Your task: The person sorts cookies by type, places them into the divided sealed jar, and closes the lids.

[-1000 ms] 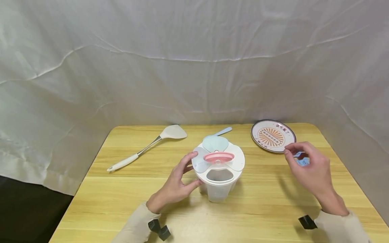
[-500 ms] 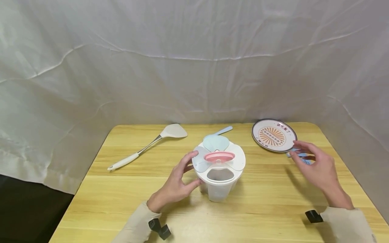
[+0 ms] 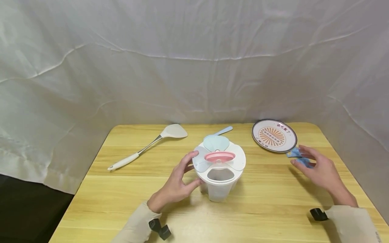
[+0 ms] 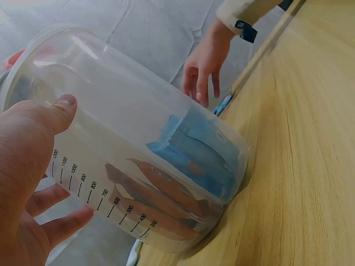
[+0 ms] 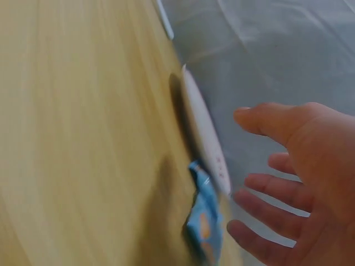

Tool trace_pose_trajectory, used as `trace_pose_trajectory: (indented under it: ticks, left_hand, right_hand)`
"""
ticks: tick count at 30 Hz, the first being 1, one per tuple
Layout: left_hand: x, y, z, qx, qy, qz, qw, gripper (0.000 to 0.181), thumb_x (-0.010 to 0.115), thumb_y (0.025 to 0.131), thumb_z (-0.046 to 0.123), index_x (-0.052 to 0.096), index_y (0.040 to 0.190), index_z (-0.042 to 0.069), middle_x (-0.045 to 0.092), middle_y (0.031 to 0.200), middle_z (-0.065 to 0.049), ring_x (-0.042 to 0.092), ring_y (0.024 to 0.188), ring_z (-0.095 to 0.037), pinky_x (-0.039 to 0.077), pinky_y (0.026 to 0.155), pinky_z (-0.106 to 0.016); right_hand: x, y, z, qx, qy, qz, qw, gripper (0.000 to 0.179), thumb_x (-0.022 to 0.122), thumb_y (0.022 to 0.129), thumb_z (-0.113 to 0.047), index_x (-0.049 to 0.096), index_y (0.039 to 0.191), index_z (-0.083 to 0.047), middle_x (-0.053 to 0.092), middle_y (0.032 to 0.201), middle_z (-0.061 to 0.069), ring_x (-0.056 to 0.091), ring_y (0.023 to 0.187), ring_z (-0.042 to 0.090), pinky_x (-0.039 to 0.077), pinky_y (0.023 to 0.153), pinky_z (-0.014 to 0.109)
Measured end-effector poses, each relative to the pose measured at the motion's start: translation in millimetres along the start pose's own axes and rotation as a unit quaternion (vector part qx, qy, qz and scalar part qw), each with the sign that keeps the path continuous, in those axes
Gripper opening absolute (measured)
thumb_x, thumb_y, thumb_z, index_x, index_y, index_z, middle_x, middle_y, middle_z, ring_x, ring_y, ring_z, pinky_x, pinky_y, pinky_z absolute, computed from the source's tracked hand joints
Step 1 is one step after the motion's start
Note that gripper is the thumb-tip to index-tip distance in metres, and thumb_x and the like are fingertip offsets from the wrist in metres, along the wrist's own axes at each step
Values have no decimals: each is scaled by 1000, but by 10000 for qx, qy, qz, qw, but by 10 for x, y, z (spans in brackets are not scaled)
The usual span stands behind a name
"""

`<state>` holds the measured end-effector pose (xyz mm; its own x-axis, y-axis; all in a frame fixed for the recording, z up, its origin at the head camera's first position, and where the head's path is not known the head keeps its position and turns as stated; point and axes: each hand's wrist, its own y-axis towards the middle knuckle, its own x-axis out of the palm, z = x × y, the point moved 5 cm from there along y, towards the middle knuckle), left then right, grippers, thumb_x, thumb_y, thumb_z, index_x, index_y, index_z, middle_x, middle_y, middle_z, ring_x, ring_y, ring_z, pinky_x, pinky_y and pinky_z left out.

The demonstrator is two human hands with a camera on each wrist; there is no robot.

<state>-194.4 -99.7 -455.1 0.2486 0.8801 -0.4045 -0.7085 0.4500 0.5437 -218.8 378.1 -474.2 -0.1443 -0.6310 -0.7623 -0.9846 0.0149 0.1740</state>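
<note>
My left hand [image 3: 174,185] grips the side of a clear compartmented storage canister [image 3: 218,193], thumb in front and fingers around the rim. The canister stands upright; its white lid has petal flaps, the pink flap [image 3: 221,156] raised, and the front opening uncovered. Through its marked wall in the left wrist view, blue packets [image 4: 194,149] and brownish packets [image 4: 161,191] lie in separate compartments. My right hand [image 3: 323,171] hovers over small blue packets [image 3: 293,153] on the table, fingers apart and nothing between them. The fingers partly hide those packets in the head view.
A round patterned plate [image 3: 270,136] lies at the back right, next to the blue packets. A white spatula [image 3: 149,146] lies at the left. Behind the canister is a light blue handle [image 3: 224,130], partly hidden. Grey cloth [image 3: 194,84] hangs behind the table.
My right hand has shifted right and slightly down over the blue packets, and its thumb and fingers have spread apart. The left hand and canister have stayed in place.
</note>
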Motion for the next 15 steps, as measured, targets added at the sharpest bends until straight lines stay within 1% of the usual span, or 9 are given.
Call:
trace_pose_trajectory:
  ticks: [1, 2, 3, 5, 7, 10, 12, 15]
  left_hand:
    - [1, 0, 1, 7, 3, 1, 10000, 87, 84, 89, -7, 37, 161, 5, 46, 165, -26, 57, 147, -39, 61, 116, -46]
    - [3, 0, 0, 23, 4, 2, 10000, 87, 84, 89, -7, 37, 161, 5, 46, 165, -26, 57, 147, -39, 61, 116, -46]
    - [4, 1, -1, 29, 2, 4, 10000, 87, 84, 89, -7, 37, 161, 5, 46, 165, -26, 57, 147, -38, 61, 116, -46]
    - [5, 2, -5, 42, 4, 10, 10000, 86, 84, 89, -7, 37, 161, 4, 46, 165, -26, 57, 147, -38, 61, 116, -47]
    - [6, 2, -12, 45, -3, 13, 10000, 86, 84, 89, -7, 37, 161, 4, 46, 165, -26, 58, 147, -37, 61, 116, -46]
    - [7, -4, -25, 45, -7, 4, 10000, 86, 84, 89, -7, 37, 161, 5, 47, 164, -25, 58, 147, -36, 61, 116, -46]
    - [5, -7, -27, 113, 19, 1, 9999, 87, 84, 89, -7, 37, 161, 5, 47, 163, -26, 59, 146, -38, 62, 116, -46]
    - [-1, -8, -22, 190, 58, -3, 9998, 88, 85, 88, -7, 37, 161, 5, 48, 162, -27, 60, 144, -39, 62, 115, -47]
  right_hand:
    - [10, 5, 41, 57, -16, -18, 10000, 71, 82, 100, -28, 52, 155, 6, 62, 143, 40, 70, 118, 42, 46, 75, -9]
    - [18, 11, 83, 111, -70, -7, 9999, 71, 81, 101, -29, 52, 155, 6, 62, 143, 40, 65, 120, 52, 45, 74, -9]
    - [22, 18, 131, 163, -99, 2, 9998, 70, 79, 102, -30, 51, 155, 7, 61, 143, 41, 64, 122, 55, 45, 73, -9]
    - [27, 29, 218, 226, -166, 73, 9996, 69, 78, 103, -31, 52, 155, 7, 61, 143, 41, 62, 123, 57, 42, 72, -9]
    - [23, 32, 298, 251, -277, 193, 9991, 67, 78, 103, -30, 54, 153, 7, 62, 141, 41, 64, 121, 59, 39, 69, -8]
    - [22, 25, 388, 267, -426, 283, 9983, 64, 78, 102, -29, 56, 149, 8, 65, 135, 40, 67, 116, 62, 37, 67, -2]
    - [23, 17, 433, 315, -557, 255, 9976, 64, 79, 102, -29, 56, 149, 9, 66, 132, 40, 68, 113, 63, 42, 70, 8]
    - [30, 12, 470, 383, -692, 161, 9967, 66, 78, 102, -30, 55, 148, 10, 68, 129, 38, 68, 110, 56, 47, 72, 24]
